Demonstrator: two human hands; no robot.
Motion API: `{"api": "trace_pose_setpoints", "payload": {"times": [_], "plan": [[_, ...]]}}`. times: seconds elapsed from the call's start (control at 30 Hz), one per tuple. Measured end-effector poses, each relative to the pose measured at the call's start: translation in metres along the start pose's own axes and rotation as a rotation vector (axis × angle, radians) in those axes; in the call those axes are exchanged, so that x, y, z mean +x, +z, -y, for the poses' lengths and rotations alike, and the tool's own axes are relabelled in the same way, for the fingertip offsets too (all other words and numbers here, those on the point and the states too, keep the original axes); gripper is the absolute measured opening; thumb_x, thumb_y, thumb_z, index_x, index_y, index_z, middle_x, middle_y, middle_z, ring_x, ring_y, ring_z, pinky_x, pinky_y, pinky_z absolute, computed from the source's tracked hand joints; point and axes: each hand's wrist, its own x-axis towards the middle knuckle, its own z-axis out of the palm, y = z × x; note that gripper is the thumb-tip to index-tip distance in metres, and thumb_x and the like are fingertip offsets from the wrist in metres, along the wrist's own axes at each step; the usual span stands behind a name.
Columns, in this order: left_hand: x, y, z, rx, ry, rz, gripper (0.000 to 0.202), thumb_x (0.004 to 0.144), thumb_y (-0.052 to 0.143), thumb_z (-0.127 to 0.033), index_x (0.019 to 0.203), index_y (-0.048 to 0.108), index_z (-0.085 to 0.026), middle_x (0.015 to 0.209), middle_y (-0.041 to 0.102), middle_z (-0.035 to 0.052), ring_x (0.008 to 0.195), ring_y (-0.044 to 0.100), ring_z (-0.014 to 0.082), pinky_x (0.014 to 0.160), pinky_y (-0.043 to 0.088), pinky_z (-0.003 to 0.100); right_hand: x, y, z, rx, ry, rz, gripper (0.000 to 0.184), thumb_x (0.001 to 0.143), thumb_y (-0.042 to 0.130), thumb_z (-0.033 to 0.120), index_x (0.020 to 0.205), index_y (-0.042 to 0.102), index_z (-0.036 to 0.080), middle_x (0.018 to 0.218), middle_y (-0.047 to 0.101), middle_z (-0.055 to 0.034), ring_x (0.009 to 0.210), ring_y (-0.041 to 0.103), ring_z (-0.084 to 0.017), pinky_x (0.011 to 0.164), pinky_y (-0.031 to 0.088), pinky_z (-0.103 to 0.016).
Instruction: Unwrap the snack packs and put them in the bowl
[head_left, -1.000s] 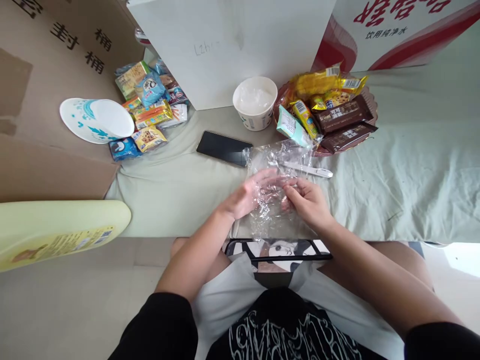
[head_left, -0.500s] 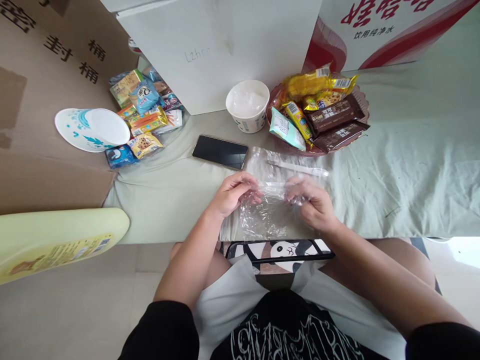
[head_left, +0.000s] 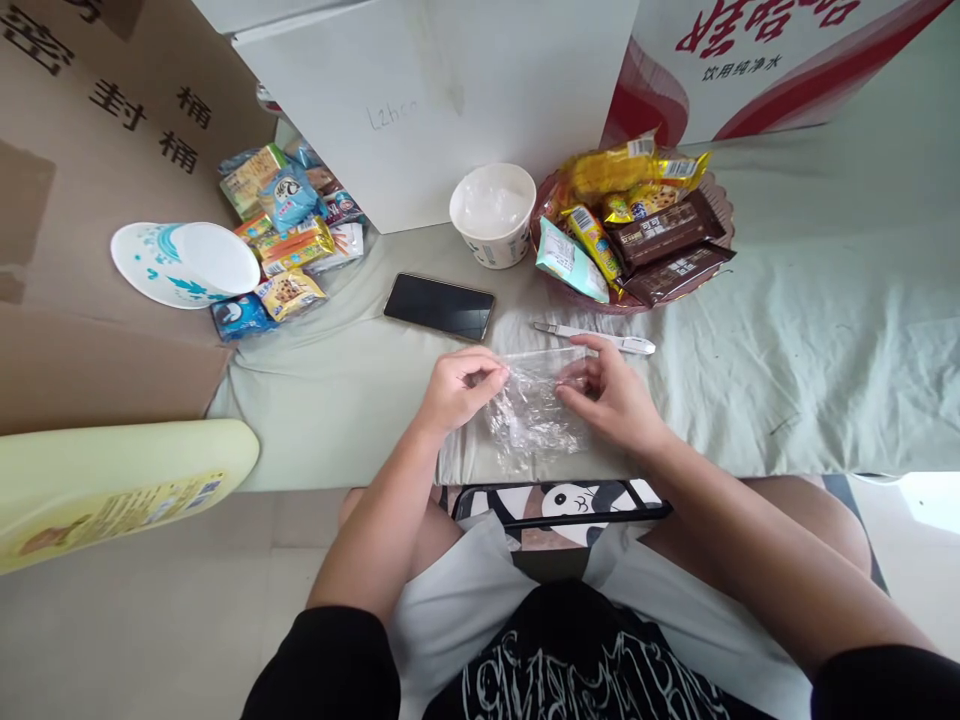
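A crumpled clear plastic bag (head_left: 534, 410) lies on the green cloth in front of me. My left hand (head_left: 463, 385) pinches its upper left corner between thumb and fingers. At the bag's right side is my right hand (head_left: 604, 390), its index finger and thumb spread apart. Those fingers overlap the bag's edge, and whether they touch it I cannot tell. Just beyond the bag lies a white utility knife (head_left: 596, 337), close to my right fingertips. A dark smartphone (head_left: 439, 306) rests past my left hand.
A white paper bowl (head_left: 493, 220) with clear plastic inside stands beside a pink scalloped tray (head_left: 721, 210) of packaged snacks. More snack packets (head_left: 292, 245) and a tipped bowl (head_left: 184, 262) are at left. Cardboard boxes (head_left: 480, 90) line the back. A panda-patterned item (head_left: 566, 500) sits below the edge.
The plastic has been drawn toward me and folded down, uncovering the knife. My right hand has gone from closed fingers on the plastic to spread fingers. My left hand keeps its corner.
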Motion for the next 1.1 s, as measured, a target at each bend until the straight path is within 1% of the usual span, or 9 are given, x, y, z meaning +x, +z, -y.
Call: {"api": "trace_pose_setpoints", "payload": {"times": [0.1,0.23,0.33,0.43,0.5,0.6,0.83,1.0,1.1], "plan": [[-0.001,0.004,0.001,-0.203,-0.050,-0.108,0.022,0.071,0.084,-0.033,0.082,0.070,-0.022,0.086,0.073,0.0037,0.079,0.069,0.0168,0.072,0.055,0.029,0.000,0.002,-0.002,-0.001,0.003,0.015,0.049,0.083,0.070,0.032,0.126,0.048,0.024,0.084,0.068,0.0015,0.069,0.062,-0.014,0.069,0.052,-0.032],[0.000,0.006,0.002,-0.466,-0.317,-0.017,0.059,0.061,0.090,-0.027,0.111,0.059,-0.025,0.091,0.074,0.0011,0.074,0.071,0.0158,0.068,0.055,0.027,0.000,0.003,0.000,0.176,-0.047,-0.079,0.052,0.084,0.071,0.034,0.128,0.043,0.029,0.083,0.065,0.0032,0.071,0.062,-0.014,0.066,0.051,-0.029],[0.001,0.005,0.000,-0.474,-0.380,-0.009,0.043,0.062,0.090,-0.029,0.094,0.063,-0.019,0.074,0.069,-0.0012,0.065,0.067,0.0131,0.064,0.052,0.024,0.001,0.000,0.003,0.222,0.007,-0.025,0.060,0.080,0.077,0.039,0.130,0.044,0.030,0.081,0.063,0.0029,0.069,0.060,-0.015,0.063,0.049,-0.029],[0.000,0.005,-0.004,-0.561,-0.363,-0.016,0.040,0.062,0.090,-0.036,0.084,0.062,-0.018,0.078,0.071,0.0001,0.070,0.069,0.0147,0.068,0.053,0.026,0.004,-0.003,0.004,0.092,0.082,0.079,0.031,0.080,0.076,0.043,0.098,0.060,0.023,0.070,0.056,0.0025,0.060,0.051,-0.013,0.055,0.041,-0.028],[-0.002,0.005,-0.006,-0.576,-0.431,0.091,0.041,0.065,0.089,-0.042,0.084,0.062,-0.018,0.083,0.074,0.0027,0.074,0.072,0.0178,0.068,0.054,0.028,0.005,-0.004,0.003,0.029,0.088,0.074,0.027,0.082,0.072,0.044,0.080,0.057,0.021,0.065,0.051,0.0027,0.057,0.046,-0.012,0.054,0.036,-0.027],[-0.005,0.007,-0.006,-0.464,-0.538,0.227,0.042,0.072,0.083,-0.049,0.088,0.060,-0.018,0.075,0.074,0.0032,0.063,0.071,0.0182,0.055,0.051,0.026,0.006,-0.004,0.003,0.058,0.068,0.035,0.028,0.084,0.068,0.047,0.080,0.055,0.022,0.068,0.054,0.0017,0.061,0.049,-0.013,0.056,0.038,-0.027],[-0.004,0.005,-0.006,-0.466,-0.508,0.093,0.044,0.076,0.076,-0.046,0.109,0.058,-0.022,0.051,0.063,-0.0070,0.041,0.061,0.0150,0.040,0.044,0.022,0.006,-0.001,0.004,0.181,0.064,0.093,0.024,0.086,0.064,0.042,0.098,0.055,0.023,0.059,0.053,0.0065,0.051,0.047,-0.012,0.052,0.036,-0.026],[0.001,0.003,-0.008,-0.586,-0.463,0.088,0.027,0.067,0.073,-0.041,0.074,0.065,-0.017,0.056,0.064,-0.0002,0.045,0.059,0.0138,0.043,0.044,0.025,0.006,-0.006,0.004,0.209,0.028,0.003,0.008,0.080,0.060,0.031,0.080,0.060,0.022,0.066,0.057,0.0017,0.057,0.048,-0.013,0.056,0.038,-0.028],[0.003,0.000,-0.007,-0.602,-0.406,0.068,0.035,0.070,0.066,-0.050,0.066,0.067,-0.015,0.063,0.064,0.0035,0.054,0.060,0.0136,0.051,0.047,0.026,0.006,-0.009,0.002,0.213,0.023,-0.003,0.020,0.082,0.051,0.034,0.073,0.064,0.022,0.062,0.053,-0.0005,0.053,0.042,-0.014,0.052,0.033,-0.029]]}}
